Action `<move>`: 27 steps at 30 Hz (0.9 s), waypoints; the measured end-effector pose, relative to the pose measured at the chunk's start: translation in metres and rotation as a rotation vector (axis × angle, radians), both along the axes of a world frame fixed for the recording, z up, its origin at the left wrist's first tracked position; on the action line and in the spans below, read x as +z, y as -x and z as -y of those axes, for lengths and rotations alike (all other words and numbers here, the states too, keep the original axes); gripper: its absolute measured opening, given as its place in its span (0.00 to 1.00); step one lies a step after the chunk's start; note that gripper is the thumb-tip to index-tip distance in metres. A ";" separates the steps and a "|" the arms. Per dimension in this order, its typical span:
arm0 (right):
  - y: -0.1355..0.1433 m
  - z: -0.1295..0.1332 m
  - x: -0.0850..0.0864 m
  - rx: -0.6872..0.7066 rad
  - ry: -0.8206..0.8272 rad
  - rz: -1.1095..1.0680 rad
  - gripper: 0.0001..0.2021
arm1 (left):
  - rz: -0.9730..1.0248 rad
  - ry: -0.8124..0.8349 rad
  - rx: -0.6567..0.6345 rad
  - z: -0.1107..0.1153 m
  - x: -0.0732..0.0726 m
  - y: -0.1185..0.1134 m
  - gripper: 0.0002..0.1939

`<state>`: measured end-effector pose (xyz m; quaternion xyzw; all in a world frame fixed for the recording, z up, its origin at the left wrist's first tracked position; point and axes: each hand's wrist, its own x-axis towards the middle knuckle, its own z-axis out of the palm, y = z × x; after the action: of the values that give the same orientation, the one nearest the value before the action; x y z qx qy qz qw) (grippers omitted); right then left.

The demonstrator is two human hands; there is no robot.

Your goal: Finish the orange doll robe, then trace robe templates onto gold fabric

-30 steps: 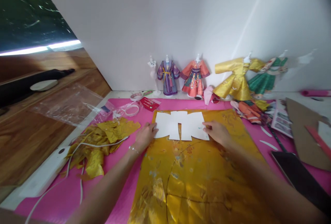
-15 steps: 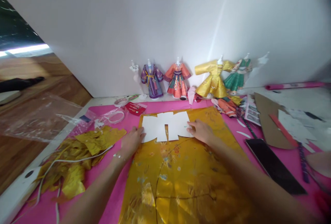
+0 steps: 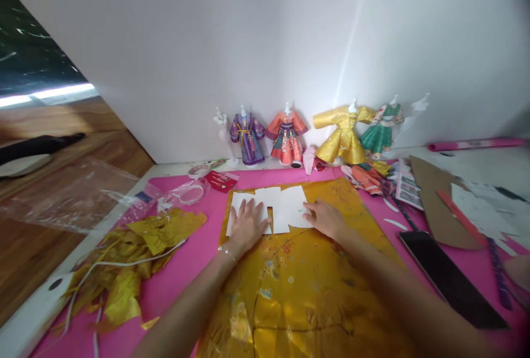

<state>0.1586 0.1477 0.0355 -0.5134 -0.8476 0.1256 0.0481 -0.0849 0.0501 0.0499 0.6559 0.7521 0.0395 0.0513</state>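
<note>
A white paper pattern (image 3: 289, 208) with a notched outline and a narrow slot lies flat on golden-yellow patterned fabric (image 3: 314, 292). My left hand (image 3: 247, 223) rests palm down across the pattern's left part, fingers spread, hiding some of it. At the right edge of the paper, my right hand (image 3: 327, 219) touches with its fingertips, thumb and index finger apart. Dark lines run over the fabric below the pattern.
Small dress forms wear purple (image 3: 248, 140), coral (image 3: 287, 137), yellow (image 3: 343, 134) and green (image 3: 379, 132) garments along the wall. Yellow scraps (image 3: 161, 231) and a white cord lie left on the pink mat (image 3: 182, 286). To the right are a dark phone (image 3: 447, 275) and brown cardboard (image 3: 443, 203).
My left hand has moved right from the pattern's left edge onto its surface and spread flat. My right hand stays at the right edge. The view has shifted slightly.
</note>
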 end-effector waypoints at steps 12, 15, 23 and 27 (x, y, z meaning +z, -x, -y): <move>0.000 -0.006 -0.009 0.010 -0.010 0.023 0.18 | 0.094 0.000 0.038 0.005 -0.020 -0.002 0.36; 0.010 -0.005 -0.006 0.019 -0.077 0.042 0.14 | 0.098 0.002 0.037 0.004 -0.022 -0.002 0.37; 0.052 -0.005 -0.004 0.302 -0.252 -0.032 0.18 | 0.071 -0.025 0.035 0.004 -0.024 -0.002 0.36; 0.058 -0.012 -0.016 0.412 -0.255 -0.055 0.21 | 0.057 -0.036 0.033 0.004 -0.025 -0.002 0.35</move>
<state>0.1003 0.1595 0.0194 -0.3160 -0.9417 0.0385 0.1091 -0.0829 0.0462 0.0253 0.6428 0.7602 0.0729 0.0602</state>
